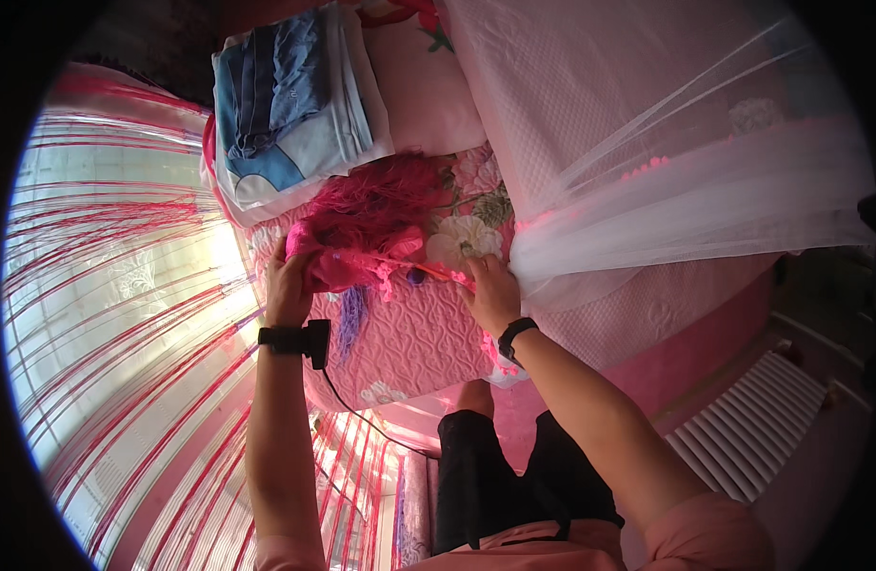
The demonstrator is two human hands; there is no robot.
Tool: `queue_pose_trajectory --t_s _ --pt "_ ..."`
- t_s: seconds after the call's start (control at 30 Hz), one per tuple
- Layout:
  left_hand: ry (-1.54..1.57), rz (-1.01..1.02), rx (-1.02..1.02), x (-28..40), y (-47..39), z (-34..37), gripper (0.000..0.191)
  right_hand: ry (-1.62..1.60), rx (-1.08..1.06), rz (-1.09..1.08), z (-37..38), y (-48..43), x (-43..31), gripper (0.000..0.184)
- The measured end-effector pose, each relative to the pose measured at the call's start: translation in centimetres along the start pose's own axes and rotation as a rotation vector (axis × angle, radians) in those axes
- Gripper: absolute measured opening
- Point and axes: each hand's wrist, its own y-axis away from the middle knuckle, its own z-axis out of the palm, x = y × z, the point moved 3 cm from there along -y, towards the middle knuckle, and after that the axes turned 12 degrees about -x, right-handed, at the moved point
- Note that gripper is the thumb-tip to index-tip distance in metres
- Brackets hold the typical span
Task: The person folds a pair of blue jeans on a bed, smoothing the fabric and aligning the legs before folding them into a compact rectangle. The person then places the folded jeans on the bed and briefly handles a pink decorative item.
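Observation:
My left hand grips a bundle of hot-pink fabric at its left side, above a quilted pink bedspread. A tangle of magenta strings spreads from the bundle toward the pillow. Pink pom-pom trim runs rightward from it to my right hand, whose fingers close on the trim's end. A thin orange strip lies along the trim, with a small dark purple round thing beside it. Purple strings hang below the bundle.
Folded blue and white cloths are stacked by a pale pillow. White netting is gathered at the right. Red string curtains cover the window at the left. A white radiator stands lower right. A black cable trails from my left wrist.

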Motion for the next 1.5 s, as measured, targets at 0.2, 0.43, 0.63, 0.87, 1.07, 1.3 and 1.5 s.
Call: queue_pose_trajectory --t_s 0.2,0.43,0.63,0.87,1.07,1.3,1.5 --pt "-1.021 -0.097 0.652 -1.5 3.1 -0.6 0.058 -0.246 -0.068 0.135 2.4 -1.9 1.4 0.028" --pt "-1.178 0.322 -0.05 -8.6 5.5 12.8 0.03 -0.188 0.276 -0.073 0.5 -1.8 -1.6 0.052" --pt "-1.24 0.058 -0.019 -11.7 4.1 13.0 0.04 -0.09 -0.105 -0.182 -0.3 -0.7 -0.5 0.067" --pt "-0.881 0.215 0.423 -3.2 17.6 9.0 0.04 -0.239 -0.013 -0.093 1.4 -1.4 -0.5 0.022" --pt "-0.633 0.396 0.756 2.7 28.7 5.5 0.034 -0.481 0.148 -0.263 0.2 -1.7 -5.1 0.013" --pt "-0.706 0.581 1.109 11.1 38.0 6.7 0.058 -0.722 0.194 -0.03 -2.5 -3.5 -6.4 0.019" --pt "-0.685 0.584 1.115 13.1 40.2 7.8 0.057 -0.615 0.411 -0.28 0.4 -1.4 -7.5 0.042"
